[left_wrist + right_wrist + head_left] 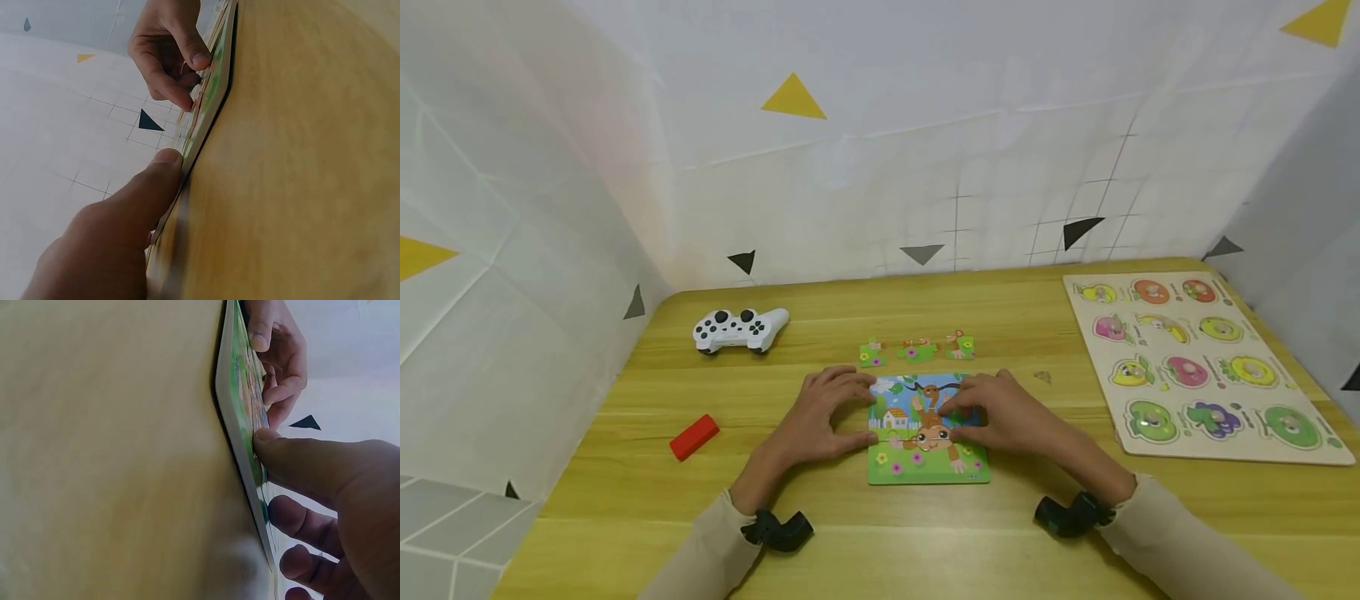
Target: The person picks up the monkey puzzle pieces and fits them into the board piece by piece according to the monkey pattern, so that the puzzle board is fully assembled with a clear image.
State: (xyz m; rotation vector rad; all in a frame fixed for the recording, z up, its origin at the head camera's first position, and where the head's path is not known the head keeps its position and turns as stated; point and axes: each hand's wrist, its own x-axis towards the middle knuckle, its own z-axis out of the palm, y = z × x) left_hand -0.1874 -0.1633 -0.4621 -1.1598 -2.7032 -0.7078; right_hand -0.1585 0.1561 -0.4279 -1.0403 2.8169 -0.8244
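Observation:
A jigsaw puzzle board (928,473) with a monkey, a house and flowers lies on the wooden table. My left hand (820,421) holds its left edge, fingers curled at the upper part and thumb lower down. In the left wrist view the left thumb (165,159) presses against the board's rim. My right hand (1003,417) reaches over the right side, with thumb and fingertips at a puzzle piece there, mostly hidden under the hand. The right thumb (269,437) touches the picture surface in the right wrist view. Beyond the board lie three loose pieces, including a middle one (917,352).
A white game controller (730,331) sits at the back left, and a red block (694,437) lies nearer on the left. At the right stands out a large wooden fruit puzzle board (1116,367). White sheeting (850,183) rises behind the table's back edge.

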